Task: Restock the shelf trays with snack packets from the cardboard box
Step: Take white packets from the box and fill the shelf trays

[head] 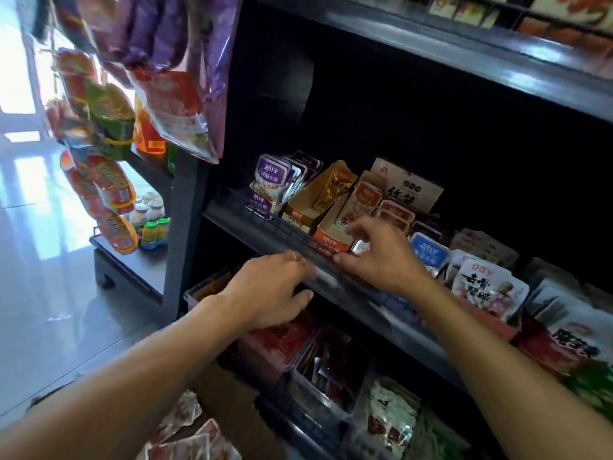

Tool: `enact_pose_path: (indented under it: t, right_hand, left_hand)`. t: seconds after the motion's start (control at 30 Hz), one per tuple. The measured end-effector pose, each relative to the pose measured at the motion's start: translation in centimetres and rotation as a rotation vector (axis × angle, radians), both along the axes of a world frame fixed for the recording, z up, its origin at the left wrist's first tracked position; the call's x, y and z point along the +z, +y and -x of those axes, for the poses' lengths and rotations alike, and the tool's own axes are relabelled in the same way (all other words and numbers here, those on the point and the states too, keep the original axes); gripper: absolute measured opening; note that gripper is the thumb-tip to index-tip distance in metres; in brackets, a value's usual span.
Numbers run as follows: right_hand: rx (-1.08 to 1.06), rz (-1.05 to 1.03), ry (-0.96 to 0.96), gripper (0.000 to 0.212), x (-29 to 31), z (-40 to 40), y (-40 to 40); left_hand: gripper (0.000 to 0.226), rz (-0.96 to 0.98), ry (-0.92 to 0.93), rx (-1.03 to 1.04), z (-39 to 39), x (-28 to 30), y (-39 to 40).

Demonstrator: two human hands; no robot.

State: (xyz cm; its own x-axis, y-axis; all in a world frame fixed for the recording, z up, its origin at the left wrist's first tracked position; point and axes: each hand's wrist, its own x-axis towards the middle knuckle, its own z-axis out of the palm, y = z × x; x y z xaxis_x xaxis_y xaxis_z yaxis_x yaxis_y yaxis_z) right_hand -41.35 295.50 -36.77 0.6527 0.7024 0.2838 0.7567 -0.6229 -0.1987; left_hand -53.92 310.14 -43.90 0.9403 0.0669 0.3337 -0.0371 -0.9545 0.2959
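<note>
— Both grips were up at the front rail (298, 242) of the middle shelf. What was the left hand (268, 290) doing?

— Its fingers were bent over the rail's edge, thumb underneath, palm down. Whether it really clasped the rail or only rested there, I could not tell; no packet showed in it.

— And the right hand (381, 257)?

— It reached a little further in, with fingers curled at the front of the orange display carton (331, 235), fingertips touching or almost touching an orange-and-white packet (360, 205) standing in it. The pinch itself was hidden by the knuckles, so I could not say whether it had hold of anything.

— What stood around that carton?

— Just to its left was a tan carton (306, 207) with a brown packet in it, and left of that a row of purple packets (272, 180), upright behind the rail. To the right lay blue packets (428, 252), then white ones with black lettering (487, 287).

— Where was the cardboard box?

— Low down, between the forearms: its brown flap (232, 400) showed, with red-and-white snack packets (192, 436) in it. Below the hands, clear trays (318, 366) on the lower shelf held red and dark packets.

— Anything off to the side?

— Bags of snacks hung on a rack (99, 134) at the left, above small bottles (151, 217).
</note>
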Motion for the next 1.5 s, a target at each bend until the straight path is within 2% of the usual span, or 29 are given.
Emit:
enact_pose_path:
  t: [0.1,0.37,0.53,0.67,0.9,1.0,1.07,1.17,1.3,1.43,1.5]
  right_hand:
    - [0.081,-0.011,0.066,0.042,-1.6,3.2,0.3]
    - [0.216,0.076,0.251,0.044,-10.1,9.5,1.7]
    - [0.245,0.197,0.319,0.045,-17.0,11.5,3.4]
    - [0.256,0.225,0.415,0.045,-22.6,11.7,4.7]
    - [0.211,0.446,0.572,0.039,-33.5,9.9,5.4]
    - [0.188,0.511,0.650,0.036,-38.2,9.1,5.2]
    - [0.175,0.545,0.744,0.040,-41.3,8.9,5.2]
    - [0.154,0.643,0.816,0.050,-45.9,8.9,5.3]
    - [0.164,0.788,0.747,0.074,-51.0,10.0,5.6]
    - [0.193,0.861,0.612,0.082,-53.4,11.4,5.8]
    - [0.155,0.871,0.622,0.084,-53.9,11.4,6.0]
  left_hand:
    - [0.034,0.010,0.080,0.035,3.7,-1.2,0.4]
    - [0.007,0.046,0.254,0.090,11.8,-8.2,0.7]
    - [0.022,0.056,0.389,0.121,14.9,-14.2,0.9]
    - [0.026,0.084,0.523,0.149,15.8,-20.1,1.5]
    - [0.029,0.108,0.753,0.121,14.1,-29.8,3.1]
    - [0.038,0.126,0.840,0.127,12.6,-33.4,3.7]
    - [0.043,0.110,0.885,0.158,11.5,-36.0,3.9]
    - [0.073,0.129,0.974,0.203,10.4,-40.2,3.8]
    - [0.106,0.001,1.078,0.237,9.5,-44.9,3.3]
    - [0.105,-0.097,1.073,0.263,9.3,-47.7,3.1]
    - [0.108,-0.097,1.039,0.261,9.3,-48.2,3.3]
